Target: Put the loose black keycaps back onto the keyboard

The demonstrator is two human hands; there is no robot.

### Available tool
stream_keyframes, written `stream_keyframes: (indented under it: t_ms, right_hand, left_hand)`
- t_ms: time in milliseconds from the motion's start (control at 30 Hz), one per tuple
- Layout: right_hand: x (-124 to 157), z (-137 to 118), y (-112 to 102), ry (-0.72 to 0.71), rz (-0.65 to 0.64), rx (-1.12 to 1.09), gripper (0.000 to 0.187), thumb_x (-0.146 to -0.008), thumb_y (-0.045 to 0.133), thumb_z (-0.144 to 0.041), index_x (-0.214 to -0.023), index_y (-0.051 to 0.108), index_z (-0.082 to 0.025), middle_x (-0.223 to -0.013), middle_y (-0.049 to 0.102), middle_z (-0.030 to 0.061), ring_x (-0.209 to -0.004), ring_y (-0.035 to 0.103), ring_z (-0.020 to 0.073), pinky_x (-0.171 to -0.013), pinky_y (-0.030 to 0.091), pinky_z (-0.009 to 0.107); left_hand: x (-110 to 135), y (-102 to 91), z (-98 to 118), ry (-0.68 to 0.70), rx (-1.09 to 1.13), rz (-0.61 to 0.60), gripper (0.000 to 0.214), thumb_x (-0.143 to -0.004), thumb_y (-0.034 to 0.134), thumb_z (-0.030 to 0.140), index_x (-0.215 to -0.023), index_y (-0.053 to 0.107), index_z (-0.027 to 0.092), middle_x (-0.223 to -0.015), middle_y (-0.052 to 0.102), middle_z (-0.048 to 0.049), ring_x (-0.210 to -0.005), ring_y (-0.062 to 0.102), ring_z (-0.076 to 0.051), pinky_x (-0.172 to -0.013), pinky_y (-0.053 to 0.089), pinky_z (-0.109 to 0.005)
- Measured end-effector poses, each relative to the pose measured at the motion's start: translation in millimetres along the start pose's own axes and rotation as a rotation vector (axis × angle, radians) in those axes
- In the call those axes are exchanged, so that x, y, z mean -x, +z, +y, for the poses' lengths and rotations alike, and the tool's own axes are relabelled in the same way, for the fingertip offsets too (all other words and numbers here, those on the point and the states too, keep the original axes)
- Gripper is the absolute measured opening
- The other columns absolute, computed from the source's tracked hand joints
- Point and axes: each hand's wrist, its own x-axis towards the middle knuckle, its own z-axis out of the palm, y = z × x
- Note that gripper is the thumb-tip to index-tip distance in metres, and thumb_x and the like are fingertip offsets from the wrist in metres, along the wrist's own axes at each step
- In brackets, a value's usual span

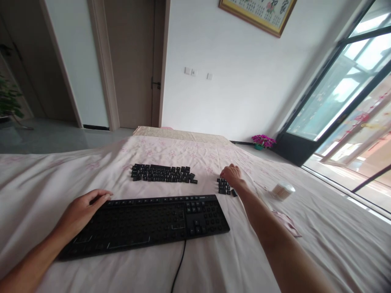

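Note:
A black keyboard [171, 240] lies slanted on the bed cover, many of its key positions bare and some keys still fitted around the arrow cluster. My left hand [84, 209] is over its upper left corner, thumb and fingertips pressed together; whatever may be between them is hidden. Further off, my right hand [233, 175] reaches down to a small block of loose keycaps [223, 187], its fingers closed at a keycap on the block's far edge. A larger group of black keycaps [163, 174] lies in rows behind the keyboard.
A clear round container [282, 191] and a pink cloth [286, 223] lie to the right on the pale flowered cover [207, 260]. The keyboard's cable [180, 264] runs toward me. Beyond the bed are a door [131, 61], a pot of magenta flowers [263, 141] and a glazed door [342, 101].

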Motion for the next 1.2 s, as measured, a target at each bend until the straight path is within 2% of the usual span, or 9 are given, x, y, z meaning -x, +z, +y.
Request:
stream_keyframes:
  t_ms: [233,333,433,567,633,700,833,933,1200]
  right_hand:
    - [1.0,-11.9,-2.3,-0.112,-0.037,0.065,0.015,-0.080,0.060,-0.018,-0.078,0.075,-0.016,-0.088,0.071,0.0144,-0.104,0.048,0.0272,-0.090,0.026,0.037]
    - [2.8,-19.1,-10.7,-0.150,-0.019,0.067,0.014,-0.078,0.060,-0.013,-0.074,0.074,-0.014,-0.089,0.070,0.0161,-0.104,0.049,0.0277,-0.090,0.027,0.037]
    - [11.2,-24.6,-24.3,-0.152,0.042,0.035,0.017,-0.081,0.058,-0.016,-0.079,0.075,-0.016,-0.091,0.071,0.0137,-0.105,0.049,0.0275,-0.090,0.029,0.038]
    - [45.1,-37.5,-41.4,-0.171,0.158,-0.070,0.026,-0.090,0.050,-0.032,-0.099,0.073,-0.027,-0.105,0.070,0.0029,-0.108,0.050,0.0243,-0.090,0.033,0.036]
    - [71.9,-47.9,-45.6,-0.278,0.250,-0.297,0.024,-0.089,0.052,-0.034,-0.097,0.073,-0.027,-0.102,0.071,0.0015,-0.102,0.054,0.0215,-0.088,0.038,0.032]
    - [100.3,-58.6,-46.6,-0.383,0.276,-0.438,0.022,-0.089,0.055,-0.035,-0.096,0.074,-0.027,-0.099,0.071,0.0014,-0.097,0.057,0.0198,-0.086,0.041,0.032]
    - [141.1,-71.4,-43.6,-0.459,0.302,-0.510,0.018,-0.088,0.058,-0.033,-0.095,0.074,-0.029,-0.095,0.071,0.0005,-0.094,0.058,0.0193,-0.086,0.044,0.034]
    - [150.8,-72.6,-41.0,-0.456,0.310,-0.500,0.017,-0.088,0.059,-0.032,-0.095,0.074,-0.030,-0.095,0.071,0.0003,-0.094,0.057,0.0202,-0.085,0.045,0.035]
    - [154.3,-77.3,-39.9,-0.483,0.294,-0.453,0.016,-0.088,0.060,-0.031,-0.098,0.073,-0.030,-0.097,0.071,0.0003,-0.094,0.055,0.0205,-0.086,0.043,0.035]
  left_hand:
    - [-0.5,0.7,-3.3,0.023,0.004,0.014,0.044,-0.082,0.046,0.057,-0.106,0.063,0.024,-0.104,0.070,0.0003,-0.097,0.062,-0.020,-0.082,0.041,-0.024]
    - [-0.1,0.7,-3.8,0.030,0.000,0.018,0.043,-0.082,0.047,0.057,-0.105,0.063,0.024,-0.105,0.069,0.0000,-0.098,0.061,-0.020,-0.083,0.041,-0.024]
    - [0.6,0.4,-2.7,0.034,-0.003,0.021,0.041,-0.082,0.047,0.056,-0.104,0.063,0.026,-0.106,0.069,0.0011,-0.099,0.061,-0.019,-0.083,0.040,-0.024]
    - [0.7,-0.5,-1.7,0.036,-0.005,0.023,0.039,-0.082,0.048,0.056,-0.103,0.063,0.026,-0.104,0.069,0.0020,-0.098,0.061,-0.018,-0.083,0.039,-0.024]
    - [0.7,-0.7,-1.7,0.046,-0.002,0.022,0.039,-0.082,0.048,0.056,-0.102,0.063,0.026,-0.103,0.069,0.0023,-0.097,0.061,-0.018,-0.083,0.039,-0.023]
    - [1.0,-0.7,-1.7,0.052,-0.001,0.024,0.039,-0.082,0.048,0.056,-0.102,0.064,0.026,-0.103,0.069,0.0028,-0.097,0.061,-0.018,-0.083,0.039,-0.023]
    - [1.7,-0.1,-0.6,0.045,-0.018,0.028,0.036,-0.082,0.049,0.053,-0.101,0.063,0.026,-0.102,0.070,0.0033,-0.097,0.061,-0.018,-0.082,0.039,-0.023]
    - [1.7,-0.1,0.4,0.054,-0.013,0.025,0.036,-0.082,0.049,0.052,-0.101,0.063,0.026,-0.102,0.070,0.0031,-0.096,0.061,-0.018,-0.082,0.039,-0.023]
    - [0.9,-0.2,-1.3,0.063,-0.015,0.042,0.035,-0.081,0.050,0.052,-0.099,0.064,0.026,-0.101,0.070,0.0036,-0.095,0.062,-0.018,-0.082,0.039,-0.022]
